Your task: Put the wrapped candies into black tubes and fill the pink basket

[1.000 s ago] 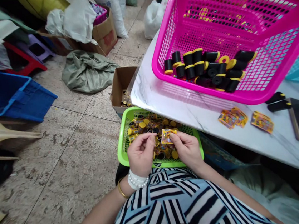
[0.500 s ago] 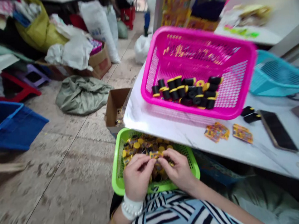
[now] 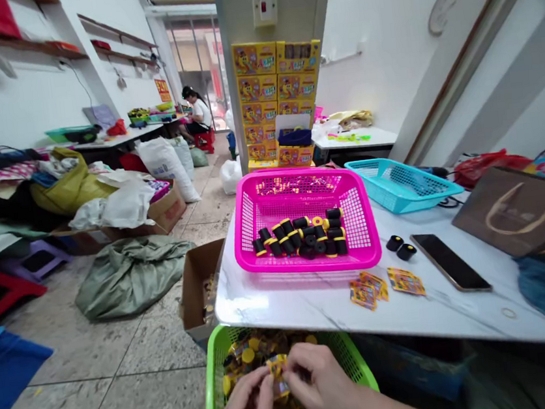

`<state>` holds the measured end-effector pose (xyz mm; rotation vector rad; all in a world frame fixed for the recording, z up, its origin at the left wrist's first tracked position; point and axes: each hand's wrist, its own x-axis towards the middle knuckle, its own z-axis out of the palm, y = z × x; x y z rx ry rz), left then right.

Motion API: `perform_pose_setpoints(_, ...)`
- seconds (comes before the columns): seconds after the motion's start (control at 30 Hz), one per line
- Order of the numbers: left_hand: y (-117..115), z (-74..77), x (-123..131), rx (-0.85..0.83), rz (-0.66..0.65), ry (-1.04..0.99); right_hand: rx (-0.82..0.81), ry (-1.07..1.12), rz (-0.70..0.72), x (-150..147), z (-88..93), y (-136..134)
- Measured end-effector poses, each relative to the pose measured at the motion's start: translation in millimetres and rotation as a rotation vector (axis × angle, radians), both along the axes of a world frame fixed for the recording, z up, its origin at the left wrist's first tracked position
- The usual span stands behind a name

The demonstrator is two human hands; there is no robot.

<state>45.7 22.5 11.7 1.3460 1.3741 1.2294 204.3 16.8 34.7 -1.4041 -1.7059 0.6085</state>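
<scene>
Low in the head view, my left hand (image 3: 247, 405) and my right hand (image 3: 318, 380) pinch a small orange printed label (image 3: 277, 369) between thumbs and fingers. Both hands are over a green basket (image 3: 212, 375) that holds yellow and black spool-like pieces (image 3: 248, 355), some of them seemingly in clear wrapping. On the white table beyond sits a pink basket (image 3: 309, 264) with several black spools with yellow ends (image 3: 286, 234). More orange printed labels (image 3: 406, 280) lie on the tabletop. Fingers hide part of the label and of the basket's contents.
Right of the pink basket are two black spools (image 3: 400, 248), a phone (image 3: 449, 262), a turquoise basket (image 3: 399, 190) and a brown paper bag (image 3: 509, 210). Stacked yellow boxes (image 3: 259, 91) stand behind. A cardboard box (image 3: 194, 292) is left of the table. Another person (image 3: 199, 113) sits far back.
The head view has tilted up, bringing in the walls, the stacked boxes and the seated person. Both hands still hold the label, which now faces more toward me.
</scene>
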Motion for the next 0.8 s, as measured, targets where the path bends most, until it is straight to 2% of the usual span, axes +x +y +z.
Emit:
perform_pose_setpoints(0.07,3.0,0.3,-0.1,-0.133,-0.013,-0.049,0.003,0.029,-0.052,-1.2,5.1,0.6)
perform_pose_setpoints(0.1,5.0,1.4,-1.0,-0.146,-0.028,-0.048,0.001,0.035,-0.069,-1.4,7.2,0.8)
perform_pose_setpoints(0.23,13.8,8.9,-8.0,-0.006,-0.043,0.073,0.027,0.021,0.013,0.0,9.0,0.9)
perform_pose_setpoints(0.37,16.8,12.2,-12.6,-0.023,-0.093,0.101,0.063,-0.069,0.092,1.8,2.4,0.9)
perform_pose_setpoints(0.57,5.9,4.5,-7.3,-0.286,-0.087,-0.134,-0.016,-0.161,0.095,-0.7,-5.2,-1.5)
perform_pose_setpoints(0.67,2.6,-3.0,-5.7,-0.398,-0.097,-0.288,-0.103,-0.190,0.251,11.1,13.0,11.5)
perform_pose_setpoints(0.73,2.9,-6.6,-5.7,-0.444,-0.117,-0.355,-0.111,-0.220,0.312,30.1,39.5,36.1)
perform_pose_setpoints(0.8,4.8,-6.6,-5.2,-0.498,-0.134,-0.404,-0.001,-0.334,0.184,55.5,73.7,73.6)
